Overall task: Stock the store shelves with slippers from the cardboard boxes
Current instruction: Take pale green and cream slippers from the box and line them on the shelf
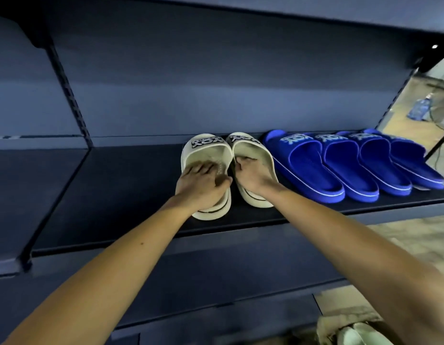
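Up on the dark shelf [116, 195], towards the right end: a row of four blue slippers [340, 165], toes to the back wall, packed side by side. Just beside them, the cream pair, left cream slipper [206, 145] and right cream slipper [250, 145], heels out front. Left grip [203, 180] spread over the footbed, thumb hooked round the inner edge. Right grip [253, 175] curled round its slipper's inner rim. Likely squaring the pair up, snug against the blue, to match the line.
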Tool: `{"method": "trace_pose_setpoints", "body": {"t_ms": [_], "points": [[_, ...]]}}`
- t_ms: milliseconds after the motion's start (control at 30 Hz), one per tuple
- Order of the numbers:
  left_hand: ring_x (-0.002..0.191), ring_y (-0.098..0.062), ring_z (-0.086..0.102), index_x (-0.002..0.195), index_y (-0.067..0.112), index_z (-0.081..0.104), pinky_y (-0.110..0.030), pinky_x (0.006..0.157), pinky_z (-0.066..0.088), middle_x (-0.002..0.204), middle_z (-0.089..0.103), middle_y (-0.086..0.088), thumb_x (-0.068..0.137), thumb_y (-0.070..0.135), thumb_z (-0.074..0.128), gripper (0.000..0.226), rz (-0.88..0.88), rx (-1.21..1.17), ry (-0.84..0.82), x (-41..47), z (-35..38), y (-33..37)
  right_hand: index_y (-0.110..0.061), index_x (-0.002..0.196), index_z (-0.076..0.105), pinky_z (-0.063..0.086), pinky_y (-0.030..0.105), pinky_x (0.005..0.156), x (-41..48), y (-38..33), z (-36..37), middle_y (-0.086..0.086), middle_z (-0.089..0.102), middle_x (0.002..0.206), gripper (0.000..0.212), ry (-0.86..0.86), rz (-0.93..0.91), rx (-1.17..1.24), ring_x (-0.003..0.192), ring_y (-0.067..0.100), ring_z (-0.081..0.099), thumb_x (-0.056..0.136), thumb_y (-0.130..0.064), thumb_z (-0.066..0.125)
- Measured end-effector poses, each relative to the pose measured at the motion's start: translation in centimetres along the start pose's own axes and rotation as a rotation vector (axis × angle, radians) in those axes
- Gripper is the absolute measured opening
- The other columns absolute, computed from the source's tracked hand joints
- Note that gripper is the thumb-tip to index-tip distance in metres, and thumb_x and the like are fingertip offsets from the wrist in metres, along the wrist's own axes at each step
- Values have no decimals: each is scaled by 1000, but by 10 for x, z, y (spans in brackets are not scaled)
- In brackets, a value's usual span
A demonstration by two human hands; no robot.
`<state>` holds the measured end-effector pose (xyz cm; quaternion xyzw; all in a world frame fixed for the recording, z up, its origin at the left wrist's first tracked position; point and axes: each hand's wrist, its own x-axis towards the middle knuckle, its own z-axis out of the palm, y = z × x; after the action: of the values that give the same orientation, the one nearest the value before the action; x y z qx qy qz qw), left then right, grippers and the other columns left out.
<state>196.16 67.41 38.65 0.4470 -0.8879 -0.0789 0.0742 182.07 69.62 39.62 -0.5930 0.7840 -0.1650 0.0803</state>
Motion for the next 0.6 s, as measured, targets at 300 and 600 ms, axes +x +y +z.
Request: {"method": "trace_pose_setpoints", "body": {"t_ms": [300, 600], "points": [[111, -29, 56, 118, 21, 59, -35, 82, 44, 112, 66, -9, 96, 35, 40, 32, 83, -91, 366, -18, -11, 8, -12, 141, 36, 25, 29, 110, -42, -8, 2, 8, 42, 145, 44, 32, 23, -145, 135, 23, 36, 99, -23, 32], [116, -24, 51, 112, 20, 62, -38, 91, 38, 110, 68, -2, 92, 27, 45, 27, 283, -158, 432, -45, -8, 24, -10, 140, 40, 22, 34, 115, -95, 8, 7, 11, 40, 145, 46, 106, -97, -130, 138, 25, 32, 95, -23, 36]]}}
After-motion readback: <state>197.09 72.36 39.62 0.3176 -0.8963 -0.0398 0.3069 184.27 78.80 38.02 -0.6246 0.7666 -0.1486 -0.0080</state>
